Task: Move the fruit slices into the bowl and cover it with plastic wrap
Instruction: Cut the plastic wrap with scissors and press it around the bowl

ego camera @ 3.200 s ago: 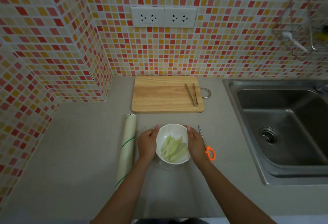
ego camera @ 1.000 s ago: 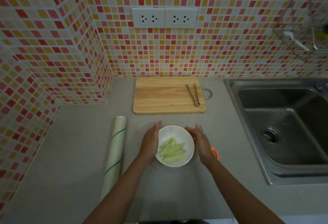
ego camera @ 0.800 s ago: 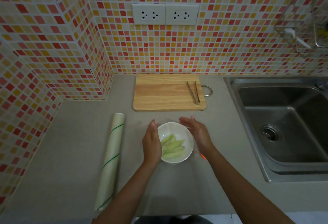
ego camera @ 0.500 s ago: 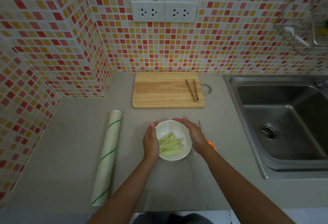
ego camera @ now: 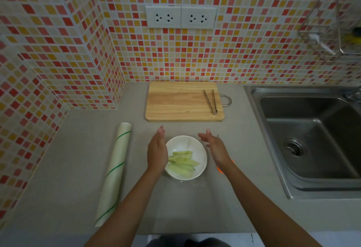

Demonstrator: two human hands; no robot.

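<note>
Wall (ego camera: 244, 55): small red, orange and cream tiles, with a double white socket plate (ego camera: 181, 17) above the cutting board.
Table (ego camera: 64, 168): grey surface that carries everything, running from the tiled corner on the left to the sink on the right.
Sink (ego camera: 312, 141): steel basin sunk into the right side, its drain showing at the bottom.
Cutting board (ego camera: 181, 103): pale wood, lying flat against the back wall, a metal loop handle on its right end.
Plastic wrap roll (ego camera: 115, 172): long pale tube with thin green stripes, lying on the table left of the bowl, well apart from it.
Bowl (ego camera: 197, 145): white and round, on the table in front of the cutting board, between the two hands; crinkled clear film shows just below its near edge.
Fruit slices (ego camera: 182, 163): pale green strips heaped in the near half of the bowl.
Left hand (ego camera: 157, 152): on edge against the bowl's left rim, fingers (ego camera: 160, 132) straight and together, holding nothing.
Right hand (ego camera: 214, 147): just beside the bowl's right rim, apart from it, fingers spread and relaxed, holding nothing.
Tongs (ego camera: 211, 101): metal, resting on the right end of the cutting board.
Scissors (ego camera: 220, 169): mostly hidden under the right wrist; only a bit of orange handle and a metal tip show.
</note>
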